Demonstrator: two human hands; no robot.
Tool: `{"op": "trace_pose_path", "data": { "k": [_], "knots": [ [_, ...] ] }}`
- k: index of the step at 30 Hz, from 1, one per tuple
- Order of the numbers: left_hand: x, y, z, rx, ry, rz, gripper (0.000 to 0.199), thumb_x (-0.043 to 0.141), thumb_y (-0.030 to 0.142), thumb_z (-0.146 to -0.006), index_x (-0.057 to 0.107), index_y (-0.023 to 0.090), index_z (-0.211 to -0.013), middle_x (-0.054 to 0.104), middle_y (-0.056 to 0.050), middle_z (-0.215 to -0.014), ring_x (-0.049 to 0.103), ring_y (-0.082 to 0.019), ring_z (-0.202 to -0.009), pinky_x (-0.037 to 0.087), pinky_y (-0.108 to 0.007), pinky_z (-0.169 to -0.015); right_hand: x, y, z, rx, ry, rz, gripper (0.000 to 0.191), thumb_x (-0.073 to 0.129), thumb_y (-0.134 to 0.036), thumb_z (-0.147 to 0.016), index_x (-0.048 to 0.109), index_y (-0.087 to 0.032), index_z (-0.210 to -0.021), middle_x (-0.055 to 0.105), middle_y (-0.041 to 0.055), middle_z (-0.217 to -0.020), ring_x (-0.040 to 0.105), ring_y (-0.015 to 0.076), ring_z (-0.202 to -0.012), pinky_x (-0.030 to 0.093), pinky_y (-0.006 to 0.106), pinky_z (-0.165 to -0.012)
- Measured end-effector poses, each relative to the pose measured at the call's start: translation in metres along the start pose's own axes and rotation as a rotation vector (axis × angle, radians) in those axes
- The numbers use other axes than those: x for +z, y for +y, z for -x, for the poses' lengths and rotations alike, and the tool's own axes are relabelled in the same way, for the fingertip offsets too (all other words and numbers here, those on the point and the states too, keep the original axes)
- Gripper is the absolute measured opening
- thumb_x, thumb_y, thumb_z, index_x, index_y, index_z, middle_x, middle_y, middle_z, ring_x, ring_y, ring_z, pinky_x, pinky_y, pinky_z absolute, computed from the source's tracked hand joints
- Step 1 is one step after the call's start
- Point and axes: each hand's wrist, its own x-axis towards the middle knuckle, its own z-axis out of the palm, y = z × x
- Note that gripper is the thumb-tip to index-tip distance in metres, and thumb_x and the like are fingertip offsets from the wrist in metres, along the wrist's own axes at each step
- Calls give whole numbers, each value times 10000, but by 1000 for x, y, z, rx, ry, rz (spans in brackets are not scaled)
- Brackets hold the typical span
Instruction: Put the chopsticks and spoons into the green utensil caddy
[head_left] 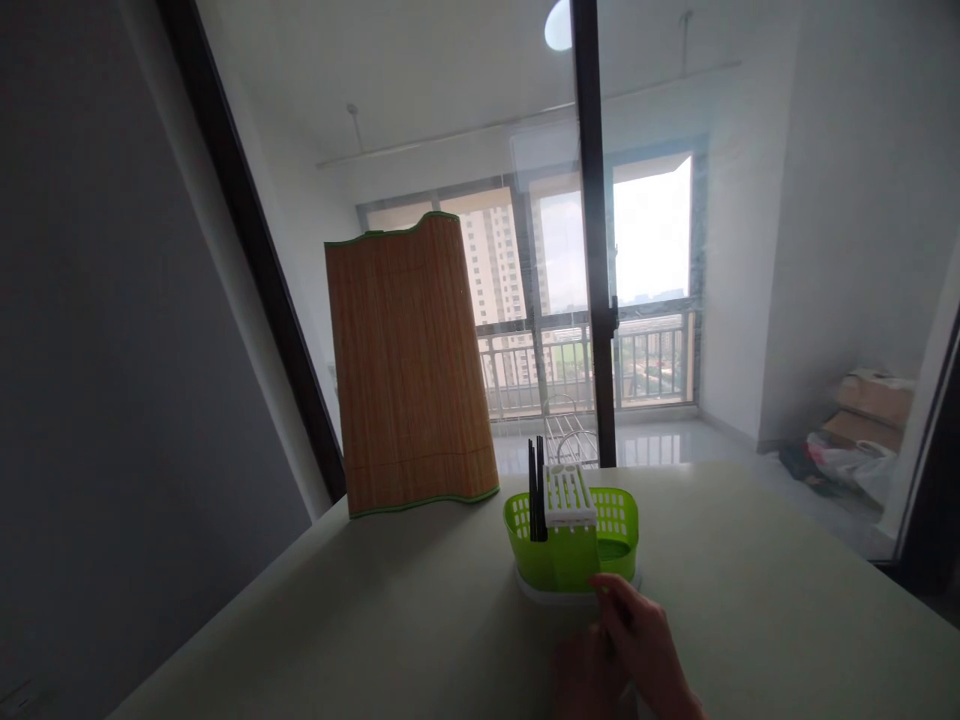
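Observation:
A green utensil basket with a white slotted top stands on the pale table. Black chopsticks rise upright from its left compartment. My right hand is at the front of the basket, its fingers bent and close together near the lower right edge; whether they hold anything is too dark to tell. Just left of it, my left hand is dark and blurred, low in front of the basket, with its fingers hidden.
A bamboo mat with green edging stands upright on the table, left of the basket. Behind the table are a glass door with a dark frame, a metal rack and bags with boxes on the floor.

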Motion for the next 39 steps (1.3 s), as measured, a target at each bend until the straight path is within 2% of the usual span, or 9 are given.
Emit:
{"op": "trace_pose_path", "data": {
  "k": [5, 10, 15, 19, 22, 26, 32, 35, 39],
  "knots": [
    [-9, -4, -2, -24, -40, -121, 346, 452, 406, -835, 750, 298, -972, 741, -178, -954, 688, -372, -954, 544, -479, -760, 4, 6, 0, -23, 26, 26, 317, 439, -394, -898, 692, -211, -954, 704, 28, -683, 626, 153, -568, 470, 231, -549],
    [-10, 11, -6, 7, -79, -191, 390, 433, 357, -827, 763, 232, -995, 735, -210, -958, 683, -417, -935, 555, -543, -774, 4, 9, 0, -23, 0, 26, 318, 439, -403, -900, 691, -226, -978, 742, 55, -812, 678, 180, -684, 506, 260, -638],
    [-5, 13, -10, 26, -118, -104, 325, 497, 401, -794, 771, 292, -929, 743, -172, -927, 697, -355, -931, 552, -444, -724, 2, 10, -1, -9, 18, 48, 339, 430, -425, -909, 690, -220, -980, 727, 50, -768, 647, 167, -628, 485, 250, -596],
    [-17, -4, -1, 31, -73, -107, 267, 494, 352, -799, 735, 302, -900, 740, -129, -898, 701, -300, -891, 510, -409, -712, 0, 9, -2, -33, 62, 73, 332, 444, -424, -900, 693, -212, -956, 709, 40, -718, 614, 155, -573, 465, 237, -554],
    [-45, -24, 12, -2, 9, -166, 227, 476, 310, -811, 674, 264, -913, 724, -108, -908, 682, -283, -898, 475, -402, -740, -3, 6, -4, -65, 98, 82, 321, 449, -421, -899, 686, -211, -950, 683, 18, -672, 593, 141, -549, 455, 223, -543],
    [-108, -40, 27, 25, 219, -118, 195, 421, 322, -872, 578, 230, -802, 677, -39, -749, 635, -184, -696, 394, -294, -617, -4, 3, -3, -72, 99, 87, 313, 447, -417, -902, 683, -217, -955, 679, 11, -666, 595, 134, -549, 450, 212, -538],
    [-207, -12, 5, 207, 706, 16, 261, 448, 449, -879, 477, 227, -746, 586, 39, -643, 528, -112, -571, 372, -225, -586, -3, 2, 2, -73, 53, 107, 300, 450, -416, -911, 677, -223, -952, 720, 37, -762, 635, 149, -598, 471, 229, -573],
    [-234, 3, -18, 290, 848, 59, 235, 477, 438, -865, 502, 224, -774, 626, 28, -679, 553, -116, -587, 394, -235, -611, -3, 5, 2, -86, 53, 132, 299, 445, -418, -919, 671, -227, -967, 722, 38, -780, 642, 150, -615, 481, 234, -595],
    [-247, 8, -43, 319, 881, 74, 231, 497, 432, -861, 515, 221, -769, 646, 15, -693, 565, -118, -592, 391, -239, -601, -3, 11, -1, -96, 70, 151, 308, 441, -423, -922, 674, -224, -955, 722, 37, -756, 642, 147, -594, 488, 230, -575]
  ]
}}
